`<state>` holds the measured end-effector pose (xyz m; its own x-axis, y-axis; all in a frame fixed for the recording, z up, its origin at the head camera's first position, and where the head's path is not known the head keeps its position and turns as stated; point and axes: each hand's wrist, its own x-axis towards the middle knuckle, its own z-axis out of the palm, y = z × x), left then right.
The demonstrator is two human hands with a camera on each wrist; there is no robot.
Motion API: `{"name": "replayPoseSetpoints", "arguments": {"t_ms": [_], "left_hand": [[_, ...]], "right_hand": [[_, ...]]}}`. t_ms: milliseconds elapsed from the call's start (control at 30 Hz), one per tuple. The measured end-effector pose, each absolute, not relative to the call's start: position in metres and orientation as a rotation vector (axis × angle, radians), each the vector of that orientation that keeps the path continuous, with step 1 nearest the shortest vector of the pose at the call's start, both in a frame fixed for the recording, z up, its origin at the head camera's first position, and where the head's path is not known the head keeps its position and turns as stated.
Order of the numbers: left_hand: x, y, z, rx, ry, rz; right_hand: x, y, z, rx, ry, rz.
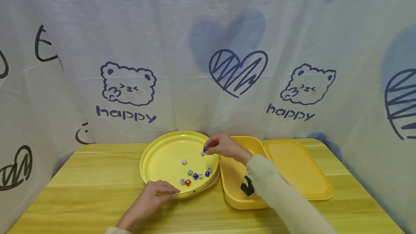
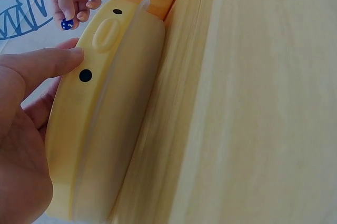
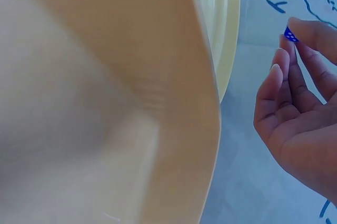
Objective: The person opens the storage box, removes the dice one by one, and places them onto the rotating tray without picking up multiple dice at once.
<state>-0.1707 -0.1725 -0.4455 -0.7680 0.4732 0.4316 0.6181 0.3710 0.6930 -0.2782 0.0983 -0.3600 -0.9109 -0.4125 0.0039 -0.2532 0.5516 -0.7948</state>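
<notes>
A round yellow tray (image 1: 169, 151) with black eye dots on its side stands left of the middle in the head view. My left hand (image 1: 155, 195) holds its near rim, the thumb on the outer wall and fingers behind, as the left wrist view shows. Over the tray's right side, my right hand (image 1: 227, 147) pinches a blue die (image 3: 290, 35) between thumb and fingertips. Just below that die, a white die (image 1: 203, 154) appears in the tray. Several more dice lie near the front of the tray, among them a red die (image 1: 187, 182) and a dark blue die (image 1: 195, 176).
Right of the tray is a deep yellow-orange box (image 1: 232, 198), partly under my right forearm. A black and yellow object (image 1: 247, 186) lies in it. Beyond the box lies a flat yellow lid (image 1: 297, 169). A printed cloth (image 1: 182, 93) hangs behind the wooden table (image 1: 97, 176).
</notes>
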Motion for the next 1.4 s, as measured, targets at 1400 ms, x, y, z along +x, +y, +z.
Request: {"name": "replayPoseSetpoints", "arguments": {"t_ms": [1400], "left_hand": [[-0.172, -0.172, -0.446, -0.991, -2.455, -1.366]], "right_hand": [[-0.279, 0.082, -0.367, -0.607, 2.651, -1.284]]}}
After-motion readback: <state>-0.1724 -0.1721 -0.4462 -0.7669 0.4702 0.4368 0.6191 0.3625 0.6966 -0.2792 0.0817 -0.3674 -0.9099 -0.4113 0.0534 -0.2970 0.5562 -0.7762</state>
